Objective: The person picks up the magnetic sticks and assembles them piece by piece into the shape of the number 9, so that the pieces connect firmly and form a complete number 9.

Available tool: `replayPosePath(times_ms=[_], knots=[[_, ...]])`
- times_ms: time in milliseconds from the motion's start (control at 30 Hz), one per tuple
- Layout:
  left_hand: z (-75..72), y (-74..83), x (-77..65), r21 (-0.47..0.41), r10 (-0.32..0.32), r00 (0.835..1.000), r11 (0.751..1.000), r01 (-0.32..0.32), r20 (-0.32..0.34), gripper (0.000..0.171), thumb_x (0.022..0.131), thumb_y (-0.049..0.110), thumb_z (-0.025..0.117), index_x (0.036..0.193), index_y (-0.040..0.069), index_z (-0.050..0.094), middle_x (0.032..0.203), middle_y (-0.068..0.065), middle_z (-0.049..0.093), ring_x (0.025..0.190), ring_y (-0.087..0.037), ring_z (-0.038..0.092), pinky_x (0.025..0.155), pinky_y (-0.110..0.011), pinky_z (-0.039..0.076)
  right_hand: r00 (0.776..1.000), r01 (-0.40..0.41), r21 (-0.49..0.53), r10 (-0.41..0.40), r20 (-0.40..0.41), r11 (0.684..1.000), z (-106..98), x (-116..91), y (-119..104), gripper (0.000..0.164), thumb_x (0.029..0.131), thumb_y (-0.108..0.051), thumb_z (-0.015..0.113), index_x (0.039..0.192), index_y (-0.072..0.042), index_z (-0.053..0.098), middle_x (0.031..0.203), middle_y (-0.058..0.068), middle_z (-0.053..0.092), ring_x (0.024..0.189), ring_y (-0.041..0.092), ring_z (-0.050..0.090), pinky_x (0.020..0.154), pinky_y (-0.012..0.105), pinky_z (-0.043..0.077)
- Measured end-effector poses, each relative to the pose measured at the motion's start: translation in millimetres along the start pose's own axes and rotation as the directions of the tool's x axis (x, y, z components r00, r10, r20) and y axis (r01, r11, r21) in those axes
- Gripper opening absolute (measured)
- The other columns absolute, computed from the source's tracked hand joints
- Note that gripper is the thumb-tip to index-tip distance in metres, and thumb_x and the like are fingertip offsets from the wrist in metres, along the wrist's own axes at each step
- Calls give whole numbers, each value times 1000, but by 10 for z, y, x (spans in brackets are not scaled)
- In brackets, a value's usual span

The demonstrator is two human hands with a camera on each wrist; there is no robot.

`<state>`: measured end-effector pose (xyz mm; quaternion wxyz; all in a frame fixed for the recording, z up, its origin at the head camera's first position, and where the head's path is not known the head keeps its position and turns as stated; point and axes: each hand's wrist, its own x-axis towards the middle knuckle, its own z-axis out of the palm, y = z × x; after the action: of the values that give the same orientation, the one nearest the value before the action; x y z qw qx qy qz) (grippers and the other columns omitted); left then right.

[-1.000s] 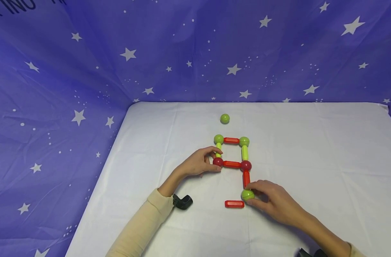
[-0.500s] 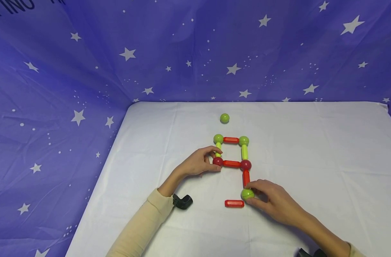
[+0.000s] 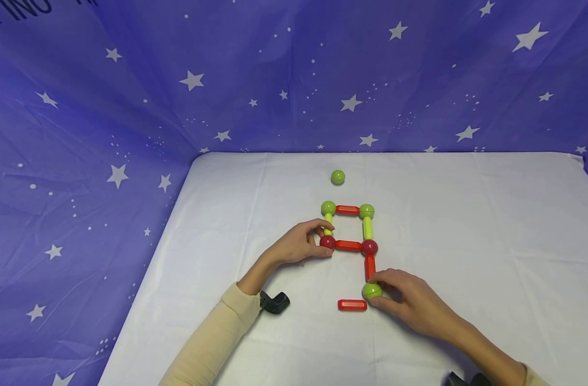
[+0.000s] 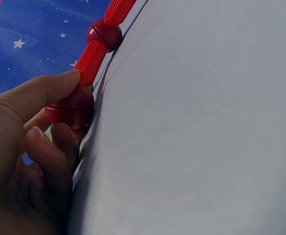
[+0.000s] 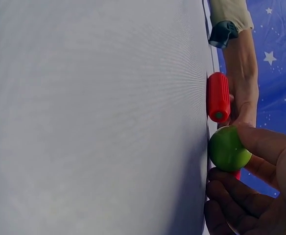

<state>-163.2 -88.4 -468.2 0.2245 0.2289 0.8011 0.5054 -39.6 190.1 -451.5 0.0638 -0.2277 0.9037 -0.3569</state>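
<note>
A flat figure of balls and rods lies on the white table. Its square has green balls at the two far corners, red balls at the two near ones, red rods across and yellow-green rods at the sides. My left hand [image 3: 301, 244] grips the near-left red ball [image 4: 73, 106], thumb and fingers around it. From the near-right red ball [image 3: 369, 247] a red rod [image 3: 369, 267] runs toward me to a green ball [image 5: 228, 148]. My right hand [image 3: 410, 300] pinches that green ball between thumb and fingers. A loose red rod [image 3: 352, 305] lies just left of it.
A single green ball [image 3: 338, 177] sits beyond the square, near the table's back. Starred purple cloth [image 3: 294, 75] stands behind and to the left of the white table [image 3: 468, 225]. A black wrist mount [image 3: 276, 304] juts from the left sleeve.
</note>
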Motion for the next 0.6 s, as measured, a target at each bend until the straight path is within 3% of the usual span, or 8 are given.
replayPosePath(times_ms=[367,600], knots=[[-3,1,-7,17,6,1000,1000,-6,-8,49,83,18,82,127,14,60,103,-3,58,49,-15,48,42,-27,40,1000,-23,26,23,14,999,-9,11,-6,27,85,-24,79,110,-24,67,105,-18,63,94,5,59,84,33,54],[5,-9,1,81,41,998,996,-38,-38,50,83,19,81,128,16,62,102,0,60,57,-14,48,48,-26,40,1000,-27,42,27,-1,999,-4,12,1,29,85,-21,79,112,-22,68,105,-17,64,92,4,60,81,31,54]])
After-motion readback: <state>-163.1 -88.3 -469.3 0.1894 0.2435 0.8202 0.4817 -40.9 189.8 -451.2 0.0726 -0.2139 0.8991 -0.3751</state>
